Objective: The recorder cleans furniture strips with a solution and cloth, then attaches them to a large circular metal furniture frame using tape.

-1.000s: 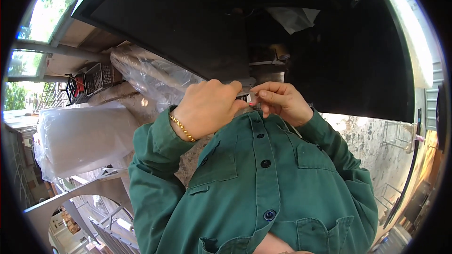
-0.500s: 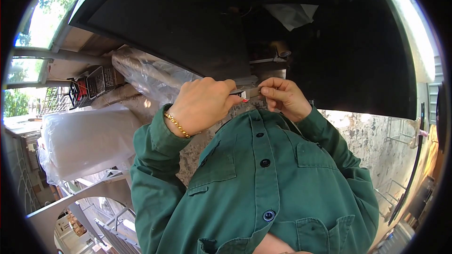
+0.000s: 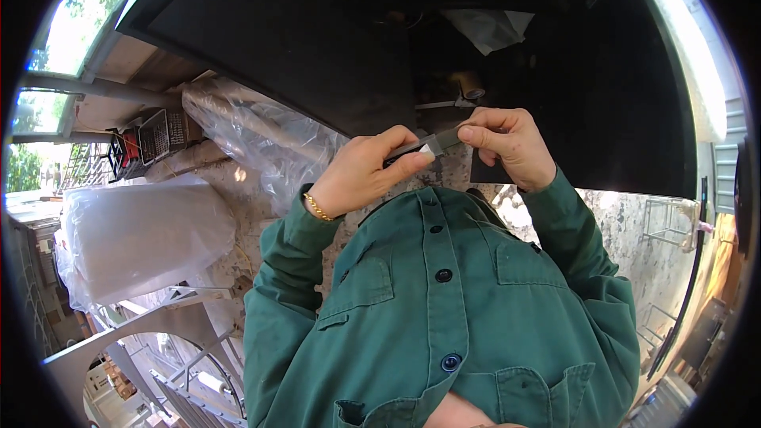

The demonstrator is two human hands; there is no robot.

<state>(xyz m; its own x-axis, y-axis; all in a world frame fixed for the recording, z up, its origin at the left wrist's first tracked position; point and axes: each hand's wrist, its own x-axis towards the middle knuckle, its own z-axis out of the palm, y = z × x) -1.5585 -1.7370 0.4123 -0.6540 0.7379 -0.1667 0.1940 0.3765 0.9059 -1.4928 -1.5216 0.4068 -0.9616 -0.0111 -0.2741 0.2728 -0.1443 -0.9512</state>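
Note:
My left hand (image 3: 361, 170), with a gold chain bracelet at the wrist, is closed round a slim dark flat piece (image 3: 402, 151). Its exact kind is not clear. A short greyish see-through strip (image 3: 448, 139) stretches from there to my right hand (image 3: 514, 147), whose thumb and forefinger pinch its far end. Something small and white shows by my left thumb tip. Both hands are held in front of my green jacket, close to the near edge of a large black panel (image 3: 317, 55).
A brown tape roll (image 3: 472, 90) and a white crumpled sheet (image 3: 487, 29) are on the black surface. Clear plastic wrapping (image 3: 261, 131) and a wrapped white bundle (image 3: 147, 238) stand at the left. Beyond are a black crate (image 3: 164, 141) and a grey frame with a round opening (image 3: 75, 364).
My left hand has turned and shifted right and a little down. My right hand has moved right and up, and more of the greyish strip shows between them.

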